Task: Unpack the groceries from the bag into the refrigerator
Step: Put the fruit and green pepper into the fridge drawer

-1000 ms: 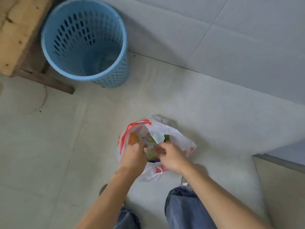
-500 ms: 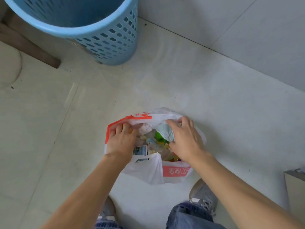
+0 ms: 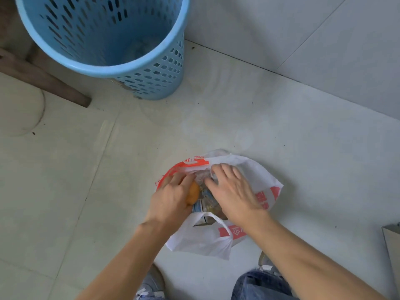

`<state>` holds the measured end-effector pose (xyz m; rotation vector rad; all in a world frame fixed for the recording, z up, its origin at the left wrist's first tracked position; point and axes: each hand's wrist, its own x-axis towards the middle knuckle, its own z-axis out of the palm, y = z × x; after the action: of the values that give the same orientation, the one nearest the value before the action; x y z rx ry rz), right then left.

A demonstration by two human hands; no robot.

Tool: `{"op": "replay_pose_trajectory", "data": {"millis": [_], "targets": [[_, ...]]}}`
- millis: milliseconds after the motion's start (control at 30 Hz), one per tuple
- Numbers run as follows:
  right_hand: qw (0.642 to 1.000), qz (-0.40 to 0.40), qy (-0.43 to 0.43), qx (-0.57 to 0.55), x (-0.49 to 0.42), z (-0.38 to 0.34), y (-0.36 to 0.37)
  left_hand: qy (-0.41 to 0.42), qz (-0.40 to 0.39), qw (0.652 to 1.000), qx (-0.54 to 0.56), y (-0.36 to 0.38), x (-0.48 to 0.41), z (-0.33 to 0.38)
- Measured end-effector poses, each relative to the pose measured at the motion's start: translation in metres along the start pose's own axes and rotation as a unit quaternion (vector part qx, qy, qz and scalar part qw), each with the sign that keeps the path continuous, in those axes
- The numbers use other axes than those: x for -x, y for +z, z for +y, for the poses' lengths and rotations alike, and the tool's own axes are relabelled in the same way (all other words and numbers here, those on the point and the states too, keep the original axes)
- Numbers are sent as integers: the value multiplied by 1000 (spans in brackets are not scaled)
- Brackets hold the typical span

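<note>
Plastic bag [image 3: 201, 241]: white with red print, on the floor beneath both hands, mouth open. Left hand [image 3: 171, 198]: fingers curled round an orange grocery [image 3: 192, 194], which lies between the hands with its long axis pointing away from the person. Right hand [image 3: 234, 191]: fingers spread, pressing the bag's contents.

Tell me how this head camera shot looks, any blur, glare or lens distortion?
Head view: soft, even light, no glare, only faint shadows around the bag; wide-angle bowing stretches the blue basket near the frame's edge; slight blur softens the left hand, the orange item it grips, and the right hand.
</note>
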<state>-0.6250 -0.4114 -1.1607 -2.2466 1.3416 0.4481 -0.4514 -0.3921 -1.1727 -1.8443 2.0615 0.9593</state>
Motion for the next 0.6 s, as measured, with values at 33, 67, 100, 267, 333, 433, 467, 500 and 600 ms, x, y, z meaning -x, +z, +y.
{"op": "replay_pose_trajectory", "data": {"millis": [33, 67, 100, 267, 333, 433, 467, 500, 600], "targets": [[999, -26, 4, 25, -2, 3, 1, 1, 4, 1000, 5, 1, -1, 0], [997, -53, 24, 47, -5, 8, 3, -1, 4, 1000, 8, 3, -2, -1], [994, -80, 49, 64, -8, 13, 4, -3, 2, 1000, 6, 4, -3, -1], [988, -100, 107, 52, -12, 26, 5, 12, 5, 1000, -8, 7, 0, 4], [991, -74, 110, 15, -3, 26, 0, 9, 5, 1000, 5, 0, 7, 9], [994, -31, 104, -31, 23, 20, -23, -5, 13, 999, 41, -24, 27, 20], [993, -9, 107, -53, 34, 17, -36, -11, 14, 998, 57, -36, 37, 26], [990, 12, 115, -85, 46, 13, -52, -17, 13, 997, 73, -51, 48, 34], [971, 64, 136, -184, 86, 1, -114, -39, 11, 991, 124, -108, 85, 61]]}}
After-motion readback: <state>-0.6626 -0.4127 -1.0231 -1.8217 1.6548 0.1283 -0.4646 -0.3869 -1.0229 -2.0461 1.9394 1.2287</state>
